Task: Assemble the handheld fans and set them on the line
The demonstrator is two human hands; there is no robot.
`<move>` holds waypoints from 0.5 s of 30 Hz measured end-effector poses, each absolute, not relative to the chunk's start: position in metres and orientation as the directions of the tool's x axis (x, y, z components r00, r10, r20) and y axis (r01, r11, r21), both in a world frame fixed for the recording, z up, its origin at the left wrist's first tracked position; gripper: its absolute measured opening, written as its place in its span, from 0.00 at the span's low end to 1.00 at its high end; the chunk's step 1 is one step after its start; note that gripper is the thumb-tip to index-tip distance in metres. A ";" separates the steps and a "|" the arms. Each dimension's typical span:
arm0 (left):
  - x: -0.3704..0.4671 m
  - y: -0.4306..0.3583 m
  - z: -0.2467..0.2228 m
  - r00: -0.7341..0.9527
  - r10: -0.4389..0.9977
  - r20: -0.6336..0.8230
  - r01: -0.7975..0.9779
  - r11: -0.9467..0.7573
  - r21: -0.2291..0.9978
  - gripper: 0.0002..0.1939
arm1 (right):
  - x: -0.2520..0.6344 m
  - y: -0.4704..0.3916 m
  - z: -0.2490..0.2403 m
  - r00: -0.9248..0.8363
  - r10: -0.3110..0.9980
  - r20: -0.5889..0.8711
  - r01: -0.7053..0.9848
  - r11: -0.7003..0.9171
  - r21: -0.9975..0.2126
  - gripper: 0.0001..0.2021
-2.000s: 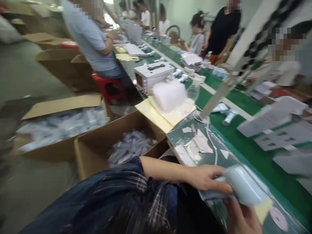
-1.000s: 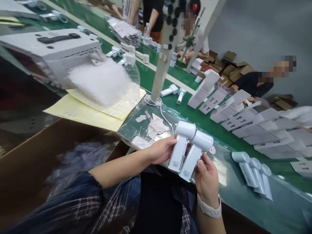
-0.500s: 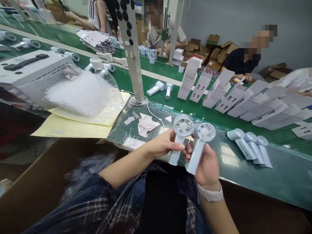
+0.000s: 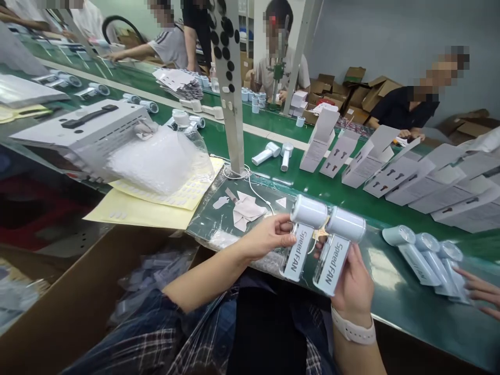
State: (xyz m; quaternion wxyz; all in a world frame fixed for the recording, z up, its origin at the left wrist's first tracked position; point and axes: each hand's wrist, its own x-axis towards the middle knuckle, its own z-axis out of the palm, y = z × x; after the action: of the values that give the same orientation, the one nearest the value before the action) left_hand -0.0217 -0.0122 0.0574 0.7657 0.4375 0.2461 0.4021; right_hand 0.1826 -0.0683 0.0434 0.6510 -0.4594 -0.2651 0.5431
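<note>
Two pale-blue handheld fans are held side by side above the bench edge, their printed "SpeedFAN" sides facing me. My left hand is closed on the left handheld fan, thumb across its handle. Around the handle of the right handheld fan my right hand is wrapped, a pale watch band on that wrist. The two fan heads lie close together, and a small tan piece shows between them. To the right, several similar fans lie in a leaning row on the bench.
Another person's hand reaches in beside the leaning fans. Open printed boxes stand along the green belt. Left are a metal post, a clear bag, yellow sheets and a grey case. Co-workers sit opposite.
Both fans have been turned, from their grille fronts facing me to their printed sides. Another person's hand has come in at the right edge. The camera view has shifted left.
</note>
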 end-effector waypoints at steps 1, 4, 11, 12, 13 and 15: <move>-0.021 -0.011 0.056 0.561 0.827 -0.022 -0.391 0.288 0.874 0.41 | 0.181 -0.068 0.043 0.266 0.949 -0.172 -0.446 -0.037 -0.894 0.24; -0.020 -0.008 0.057 0.574 0.819 -0.013 -0.353 0.262 0.898 0.40 | 0.178 -0.066 0.042 0.240 0.954 -0.180 -0.434 -0.060 -0.899 0.25; -0.028 -0.006 0.076 0.540 0.815 0.209 -0.129 -0.165 0.978 0.25 | 0.185 -0.071 0.064 0.194 0.955 0.223 -0.077 0.241 -0.967 0.27; -0.029 -0.007 0.079 0.541 0.790 0.288 -0.100 -0.280 0.955 0.22 | 0.186 -0.072 0.069 0.134 0.939 0.317 -0.010 0.321 -0.947 0.26; -0.030 -0.007 0.082 0.551 0.753 0.360 -0.075 -0.385 0.920 0.18 | 0.187 -0.073 0.073 0.078 0.914 0.399 0.026 0.399 -0.917 0.25; -0.031 -0.006 0.085 0.574 0.679 0.458 -0.032 -0.540 0.841 0.11 | 0.187 -0.074 0.078 0.037 0.864 0.502 0.038 0.501 -0.865 0.25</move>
State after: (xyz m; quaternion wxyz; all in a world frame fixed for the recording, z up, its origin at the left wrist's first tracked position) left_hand -0.0307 -0.0060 0.0855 0.4314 0.7750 0.2088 0.4118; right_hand 0.1871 -0.0739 0.0782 0.6171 -0.3711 -0.6079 0.3346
